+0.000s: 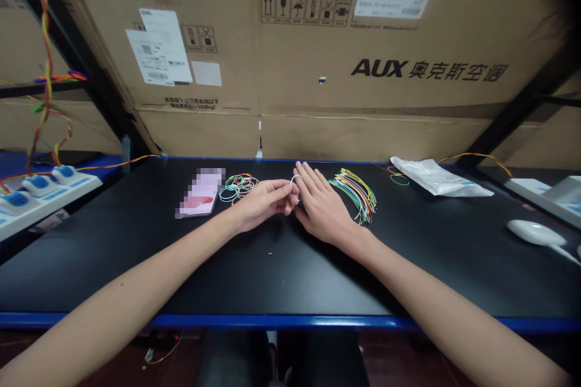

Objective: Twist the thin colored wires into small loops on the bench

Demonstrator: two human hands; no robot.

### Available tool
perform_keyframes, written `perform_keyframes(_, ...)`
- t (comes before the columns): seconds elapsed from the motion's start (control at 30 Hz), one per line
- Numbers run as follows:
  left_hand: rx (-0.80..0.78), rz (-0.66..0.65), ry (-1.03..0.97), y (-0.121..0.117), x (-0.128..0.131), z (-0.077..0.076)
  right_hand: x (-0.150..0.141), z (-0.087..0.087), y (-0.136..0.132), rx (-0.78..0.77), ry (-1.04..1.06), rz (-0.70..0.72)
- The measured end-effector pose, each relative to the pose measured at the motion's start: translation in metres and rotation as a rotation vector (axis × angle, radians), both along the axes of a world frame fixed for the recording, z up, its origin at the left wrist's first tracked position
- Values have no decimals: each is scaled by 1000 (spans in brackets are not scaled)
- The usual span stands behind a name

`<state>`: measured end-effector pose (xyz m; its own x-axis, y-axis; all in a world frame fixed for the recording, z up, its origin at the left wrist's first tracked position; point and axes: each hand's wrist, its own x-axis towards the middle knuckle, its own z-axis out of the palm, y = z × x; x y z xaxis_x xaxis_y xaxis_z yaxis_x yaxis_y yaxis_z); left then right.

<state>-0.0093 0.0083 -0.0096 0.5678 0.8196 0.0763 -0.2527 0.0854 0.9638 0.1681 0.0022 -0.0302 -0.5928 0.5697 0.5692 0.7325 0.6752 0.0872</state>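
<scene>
My left hand [263, 201] is closed in a pinch on a thin white wire loop [295, 179] at the middle of the black table [408, 254]. My right hand [320, 201] lies beside it with fingers stretched out, the fingertips touching the same loop. A pile of coiled coloured wire loops [238, 186] rests just left of my left hand. A bundle of straight coloured wires [356, 192] lies just right of my right hand.
A pink blurred flat item [201, 192] lies left of the coils. A white plastic bag [436, 176] and one small green loop [399, 179] sit at the back right. White power strips [40, 190] stand at the left, a white device [535, 233] at the right. Cardboard boxes [363, 54] wall the back.
</scene>
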Motion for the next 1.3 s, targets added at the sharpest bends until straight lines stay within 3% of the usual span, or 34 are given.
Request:
perform_keyframes(0.2,-48,-99,-34,-2,-2,2,-1,2,-2,-10,0,40)
perform_keyframes(0.43,96,37,189,5,-5,-6,-1,1,-2,-3,-24,7)
perform_keyframes(0.57,74,146,221,6,-5,-6,2,-1,1,-4,-27,-21)
perform_keyframes(0.63,-23,94,108,4,-5,-4,2,1,0,6,-27,-5)
perform_keyframes(0.73,-140,-130,-73,-3,-4,3,1,4,-2,23,-33,75)
perform_keyframes(0.8,-148,-243,-105,-7,-3,8,0,6,-4,31,-31,129)
perform_keyframes(0.87,-134,-271,-101,-9,-3,9,-1,7,-4,37,-19,153)
perform_keyframes(1.03,-37,-161,28,-5,-4,5,2,5,1,46,10,129)
perform_keyframes(1.3,170,282,216,3,-1,1,2,1,2,27,4,38)
